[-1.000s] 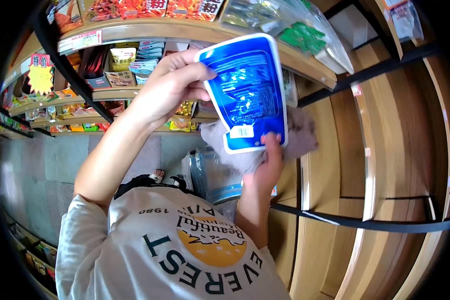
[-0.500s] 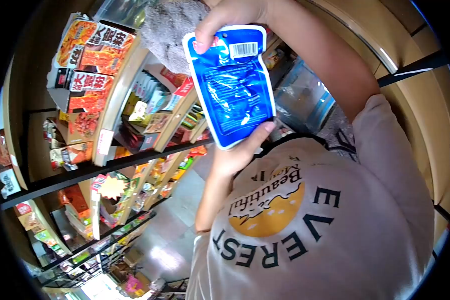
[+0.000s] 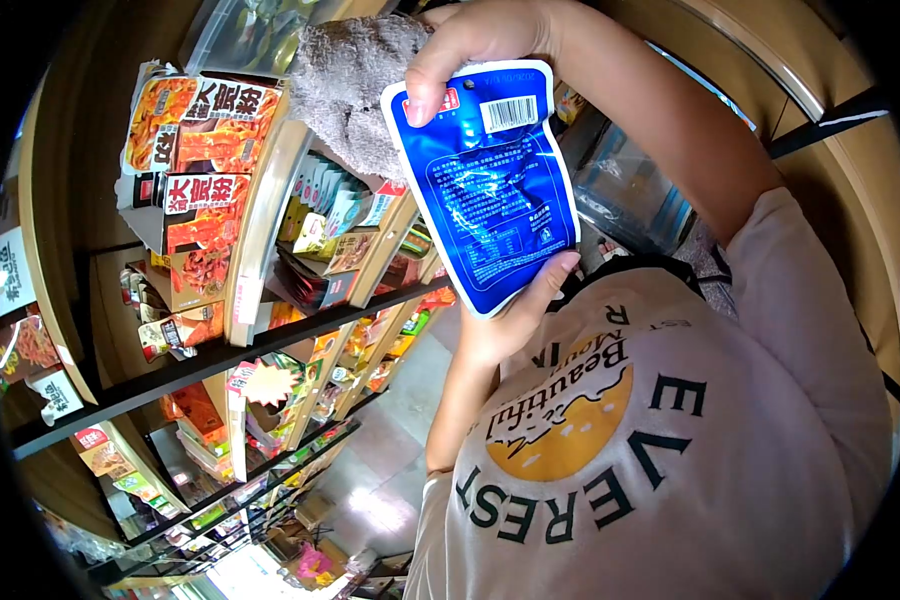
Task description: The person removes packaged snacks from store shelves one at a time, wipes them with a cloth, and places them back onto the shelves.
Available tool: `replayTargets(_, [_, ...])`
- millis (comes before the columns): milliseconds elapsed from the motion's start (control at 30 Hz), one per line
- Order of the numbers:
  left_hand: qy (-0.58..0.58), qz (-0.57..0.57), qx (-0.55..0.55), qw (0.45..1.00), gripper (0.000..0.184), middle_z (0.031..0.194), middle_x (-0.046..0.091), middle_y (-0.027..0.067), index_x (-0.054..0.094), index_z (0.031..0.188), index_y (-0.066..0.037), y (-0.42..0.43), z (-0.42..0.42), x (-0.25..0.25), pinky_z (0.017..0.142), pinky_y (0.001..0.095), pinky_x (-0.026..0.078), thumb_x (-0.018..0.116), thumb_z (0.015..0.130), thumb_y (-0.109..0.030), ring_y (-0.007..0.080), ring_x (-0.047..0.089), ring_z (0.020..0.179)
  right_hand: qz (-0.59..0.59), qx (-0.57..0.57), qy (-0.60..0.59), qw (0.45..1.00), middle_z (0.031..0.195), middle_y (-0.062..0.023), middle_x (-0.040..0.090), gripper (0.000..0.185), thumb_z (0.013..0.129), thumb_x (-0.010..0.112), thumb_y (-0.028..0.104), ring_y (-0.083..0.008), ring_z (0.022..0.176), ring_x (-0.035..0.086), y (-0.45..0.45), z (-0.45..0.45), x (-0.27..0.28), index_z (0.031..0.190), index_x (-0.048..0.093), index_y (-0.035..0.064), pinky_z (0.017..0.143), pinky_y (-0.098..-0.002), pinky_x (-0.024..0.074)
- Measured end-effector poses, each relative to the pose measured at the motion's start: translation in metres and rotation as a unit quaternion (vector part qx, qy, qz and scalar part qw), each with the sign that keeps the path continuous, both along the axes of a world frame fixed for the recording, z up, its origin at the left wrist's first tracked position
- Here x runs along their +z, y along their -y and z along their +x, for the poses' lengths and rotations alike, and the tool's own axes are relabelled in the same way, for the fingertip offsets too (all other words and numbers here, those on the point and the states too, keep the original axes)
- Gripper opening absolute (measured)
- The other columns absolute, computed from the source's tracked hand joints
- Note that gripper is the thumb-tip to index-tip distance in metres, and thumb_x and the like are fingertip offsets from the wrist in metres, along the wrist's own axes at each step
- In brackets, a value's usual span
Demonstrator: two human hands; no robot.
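Note:
A blue foil snack pouch (image 3: pixel 490 200) with white edges is held up before me, its printed back and barcode facing me. My right hand (image 3: pixel 475 50) is closed on the pouch's top corner, thumb on the front and fingers hidden behind. At the lower corner my left hand (image 3: pixel 520 315) grips it too, with its thumb over the edge. A fluffy grey cloth (image 3: pixel 355 90) bunches up behind the pouch, beside my right hand; whether those hidden fingers hold it cannot be seen.
Shelves of packaged snacks run down the left, with orange-and-white noodle boxes (image 3: pixel 208 210) nearest. A yellow starburst price tag (image 3: pixel 267 382) sticks out from a shelf edge. A clear plastic bin (image 3: pixel 635 185) stands behind my right forearm. Grey floor tiles (image 3: pixel 380 450) show in the aisle.
The view has shifted, so the shelves and pouch appear farther right and lower. The pouch's print has become sharper. Both hands keep their hold on it.

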State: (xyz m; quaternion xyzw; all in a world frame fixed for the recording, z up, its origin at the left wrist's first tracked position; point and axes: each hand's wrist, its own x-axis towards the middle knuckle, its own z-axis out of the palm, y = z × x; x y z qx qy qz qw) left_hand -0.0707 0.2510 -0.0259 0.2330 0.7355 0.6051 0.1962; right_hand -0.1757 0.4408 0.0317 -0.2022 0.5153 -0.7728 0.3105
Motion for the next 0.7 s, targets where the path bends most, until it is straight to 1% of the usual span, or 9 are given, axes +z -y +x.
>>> replayTargets(33, [0.0, -0.002, -0.001, 1.0, 0.019, 0.081, 0.06, 0.003, 0.059, 0.089, -0.002, -0.001, -0.001, 0.001, 0.063, 0.0225, 0.045, 0.066, 0.071, -0.003, 0.0101, 0.056, 0.07, 0.026, -0.014, 0.006, 1.0, 0.071, -0.0047, 0.061, 0.013, 0.07, 0.059, 0.007, -0.0099, 0.058, 0.058, -0.001, 0.0, 0.0, 0.08, 0.062, -0.0004, 0.051, -0.0211, 0.0459])
replayTargets(133, [0.01, 0.004, -0.006, 1.0, 0.018, 0.081, 0.06, 0.0028, 0.059, 0.089, -0.002, -0.002, -0.003, 0.001, 0.063, 0.0222, 0.045, 0.065, 0.072, -0.002, 0.01, 0.056, 0.071, -0.007, -0.002, -0.009, 1.0, 0.071, -0.0047, 0.061, 0.013, 0.07, 0.059, 0.008, -0.0097, 0.059, 0.058, -0.002, -0.005, -0.007, 0.079, 0.063, -0.0001, 0.052, -0.0212, 0.0458])
replayTargets(267, [0.048, 0.005, -0.017, 0.999, 0.018, 0.081, 0.06, 0.0029, 0.059, 0.089, -0.002, -0.003, -0.006, -0.002, 0.065, 0.0222, 0.045, 0.064, 0.073, -0.002, 0.0101, 0.056, 0.071, -0.002, -0.016, -0.013, 1.0, 0.072, -0.0046, 0.061, 0.013, 0.071, 0.059, 0.008, -0.0101, 0.06, 0.058, -0.006, -0.002, -0.006, 0.08, 0.063, -0.0001, 0.053, -0.0223, 0.0459])
replayTargets(333, [0.057, 0.005, -0.027, 0.998, 0.018, 0.081, 0.06, 0.003, 0.058, 0.09, -0.002, -0.004, -0.008, -0.002, 0.065, 0.0223, 0.045, 0.064, 0.073, -0.002, 0.0101, 0.056, 0.072, 0.038, -0.035, -0.04, 0.998, 0.073, -0.0052, 0.061, 0.013, 0.071, 0.059, 0.008, -0.0107, 0.062, 0.058, -0.008, -0.002, -0.006, 0.08, 0.063, -0.0002, 0.055, -0.0233, 0.0462])
replayTargets(400, [0.062, 0.026, -0.019, 0.998, 0.018, 0.081, 0.06, 0.0031, 0.058, 0.091, -0.002, -0.004, -0.008, -0.004, 0.065, 0.0227, 0.045, 0.063, 0.073, -0.002, 0.01, 0.056, 0.071, 0.011, -0.018, -0.051, 0.998, 0.075, -0.0054, 0.061, 0.013, 0.071, 0.059, 0.008, -0.0111, 0.064, 0.058, -0.009, -0.003, -0.008, 0.081, 0.062, -0.0006, 0.057, -0.0235, 0.0462])
replayTargets(433, [0.067, 0.01, -0.027, 0.997, 0.019, 0.082, 0.06, 0.0035, 0.057, 0.092, -0.001, -0.004, -0.009, -0.003, 0.066, 0.0228, 0.045, 0.063, 0.073, -0.002, 0.0102, 0.056, 0.072, -0.002, -0.017, -0.05, 0.999, 0.075, -0.0053, 0.061, 0.014, 0.071, 0.058, 0.008, -0.0111, 0.064, 0.058, -0.009, -0.001, -0.007, 0.082, 0.062, -0.0008, 0.057, -0.0231, 0.046])
replayTargets(533, [0.06, 0.015, -0.034, 0.997, 0.019, 0.082, 0.06, 0.0037, 0.057, 0.092, -0.001, -0.005, -0.009, -0.004, 0.066, 0.0227, 0.045, 0.063, 0.074, -0.002, 0.0105, 0.056, 0.073, -0.02, -0.011, -0.054, 0.998, 0.075, -0.0049, 0.061, 0.015, 0.071, 0.057, 0.007, -0.0112, 0.064, 0.057, -0.011, -0.004, -0.011, 0.083, 0.061, -0.0011, 0.058, -0.0224, 0.0451])
replayTargets(600, [0.069, 0.021, -0.038, 0.997, 0.019, 0.083, 0.06, 0.0038, 0.058, 0.092, -0.001, -0.007, -0.009, -0.002, 0.066, 0.0227, 0.045, 0.063, 0.074, -0.002, 0.0107, 0.057, 0.073, -0.049, 0.017, -0.061, 0.997, 0.074, -0.0049, 0.06, 0.013, 0.071, 0.056, 0.005, -0.0113, 0.065, 0.057, -0.01, -0.006, -0.013, 0.081, 0.061, -0.0009, 0.058, -0.0226, 0.0446])
replayTargets(700, [0.078, 0.021, -0.041, 0.996, 0.018, 0.082, 0.061, 0.004, 0.058, 0.091, -0.002, -0.007, -0.008, -0.002, 0.066, 0.0227, 0.045, 0.063, 0.074, -0.002, 0.011, 0.057, 0.073, -0.051, 0.017, -0.076, 0.996, 0.074, -0.0047, 0.06, 0.011, 0.071, 0.056, 0.004, -0.0112, 0.065, 0.056, -0.01, -0.008, -0.017, 0.08, 0.061, -0.0009, 0.059, -0.0227, 0.0442])
